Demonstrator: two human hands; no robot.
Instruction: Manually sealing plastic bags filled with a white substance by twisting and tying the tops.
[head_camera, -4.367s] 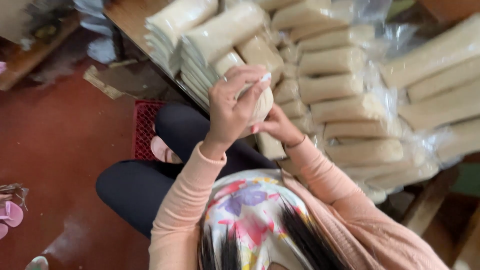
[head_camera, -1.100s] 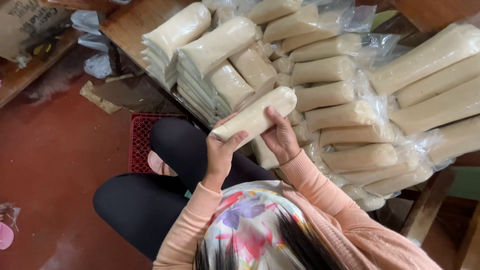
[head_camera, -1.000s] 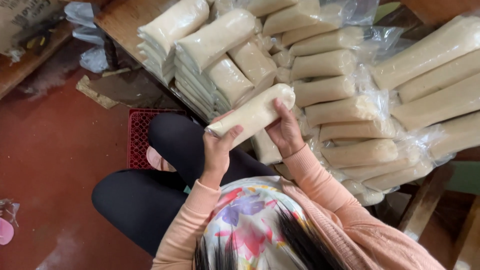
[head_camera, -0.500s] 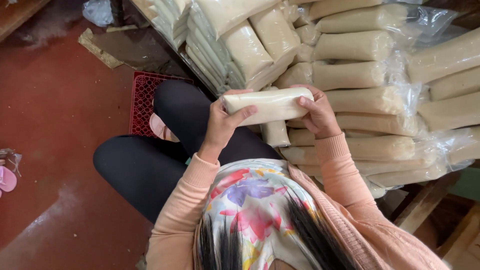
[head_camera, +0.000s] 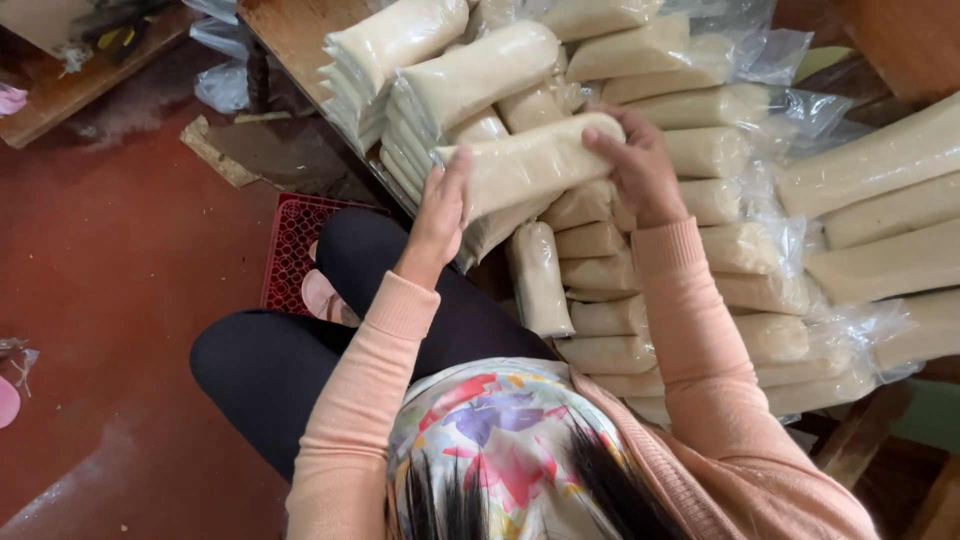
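One packet (head_camera: 530, 165) sits between both sets of fingers (head_camera: 452, 175), stacked packets (head_camera: 420, 60) just behind them on the counter (head_camera: 290, 30), crate (head_camera: 295, 245) on the floor (head_camera: 110, 300) below-left.

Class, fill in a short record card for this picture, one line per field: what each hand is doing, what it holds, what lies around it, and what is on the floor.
left hand: grips the near end of the packet
right hand: grips the far end
held item: long clear packet of pale grain, lying across
behind it: stacked packets on a wooden table
right side: more packets in rows
floor: red crate under the foot, red floor
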